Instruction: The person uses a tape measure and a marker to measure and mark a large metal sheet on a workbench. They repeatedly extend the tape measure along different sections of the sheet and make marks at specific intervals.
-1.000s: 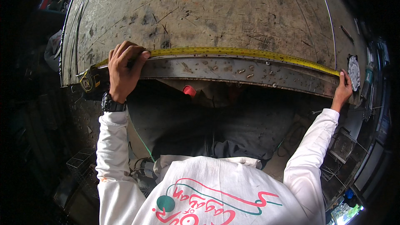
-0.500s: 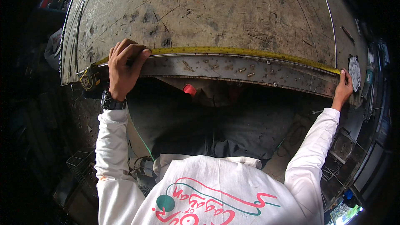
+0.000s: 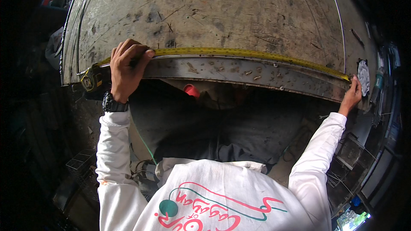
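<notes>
A yellow tape measure (image 3: 239,51) is drawn out along the table's near edge, its blade running from left to right. My left hand (image 3: 127,69), with a black watch at the wrist, is closed on the blade near the left end, thumb against its edge. The black and yellow case (image 3: 91,80) sits just left of that hand. At the far right, my right hand (image 3: 352,96) pinches the blade's end. A thin metal rod (image 3: 252,59) lies along the blade's near side, partly hidden at both hands. Beneath them is a grey metal strip (image 3: 209,68) with rusty marks.
The worn wooden tabletop (image 3: 205,13) stretches away beyond the tape. Thin rods (image 3: 340,21) lie along its sides. A whitish cloth (image 3: 363,78) and a teal tool (image 3: 379,79) are right of my right hand. Below the edge is a red object (image 3: 191,90).
My right hand and the tape's end have shifted very slightly toward me. My left hand keeps its hold on the blade, and the case stays beside it.
</notes>
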{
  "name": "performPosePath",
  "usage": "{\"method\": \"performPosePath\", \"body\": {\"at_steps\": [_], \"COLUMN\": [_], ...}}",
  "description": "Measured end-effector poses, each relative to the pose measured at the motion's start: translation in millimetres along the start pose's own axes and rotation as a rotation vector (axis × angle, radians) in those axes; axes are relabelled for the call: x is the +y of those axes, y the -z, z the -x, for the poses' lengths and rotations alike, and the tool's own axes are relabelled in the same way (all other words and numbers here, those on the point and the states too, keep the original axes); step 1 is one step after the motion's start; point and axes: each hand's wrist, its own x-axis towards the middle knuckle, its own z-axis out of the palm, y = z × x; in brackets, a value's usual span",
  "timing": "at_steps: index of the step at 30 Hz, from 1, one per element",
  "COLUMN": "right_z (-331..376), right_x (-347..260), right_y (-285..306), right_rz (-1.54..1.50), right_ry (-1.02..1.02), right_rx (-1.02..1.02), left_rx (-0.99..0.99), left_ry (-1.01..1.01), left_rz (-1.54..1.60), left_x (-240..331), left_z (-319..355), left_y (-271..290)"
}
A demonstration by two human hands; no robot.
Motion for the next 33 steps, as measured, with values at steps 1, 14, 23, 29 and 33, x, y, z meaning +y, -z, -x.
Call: {"method": "performPosePath", "body": {"at_steps": [1, 14, 23, 29, 33], "right_z": [0.8, 3.8, 4.4, 5.2, 5.4], "right_x": [0.3, -3.8, -7.9, -11.3, -7.9], "right_y": [-0.1, -1.7, -1.8, -1.0, -1.9], "right_rz": [0.005, -0.015, -0.003, 0.003, -0.010], "right_ry": [-0.001, 0.005, -0.029, -0.032, -0.015], "right_rx": [0.008, 0.015, 0.007, 0.005, 0.002], "left_rx": [0.000, -0.005, -0.025, -0.032, -0.013], "left_ry": [-0.003, 0.005, 0.038, 0.024, 0.011], "left_rz": [0.002, 0.002, 0.001, -0.013, -0.006], "left_x": [-1.1, 1.1, 0.5, -0.9, -0.6], "left_z": [0.3, -0.4, 1.2, 2.0, 2.5], "left_y": [-0.2, -1.2, -1.6, -2.3, -2.4]}}
